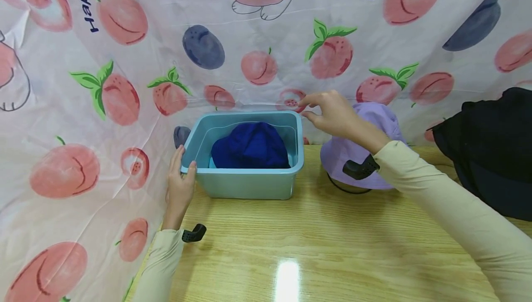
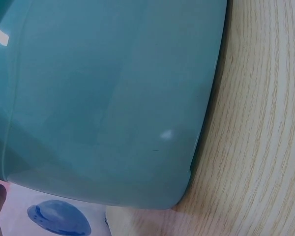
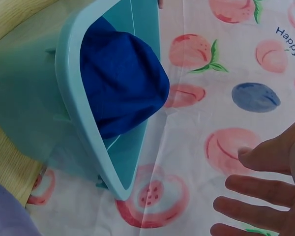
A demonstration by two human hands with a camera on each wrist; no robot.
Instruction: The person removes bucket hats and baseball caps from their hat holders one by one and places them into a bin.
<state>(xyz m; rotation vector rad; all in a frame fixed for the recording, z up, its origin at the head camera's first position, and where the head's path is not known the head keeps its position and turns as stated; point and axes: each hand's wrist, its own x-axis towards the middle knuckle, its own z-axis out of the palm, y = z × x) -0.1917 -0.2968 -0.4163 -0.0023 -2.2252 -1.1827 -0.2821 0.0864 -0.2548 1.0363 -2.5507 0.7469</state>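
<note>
1. A pale wood-grain tabletop (image 1: 249, 256) lies before me, a bright patch of light reflecting off its near part.
2. A white sheet (image 1: 291, 34) printed with peaches, berries and lettering hangs behind it and along my left.
3. One light-blue rectangular plastic bin (image 1: 249, 185) stands upright on the tabletop, close to the sheet.
4. One deep-blue fabric hat (image 1: 253, 147) lies inside the bin.
5. One lavender fabric hat (image 1: 338, 161) sits right of the bin, partly behind my right forearm, a black cord looping below its brim.
6. Black fabric (image 1: 490, 154) fills the far right; I can't tell how many pieces.
7. Two hands, mine: the left hand (image 1: 180, 189) rests against the bin's near-left corner, fingers extended; the right hand (image 1: 330, 112) is released, fingers spread, near the far-right corner.
</note>
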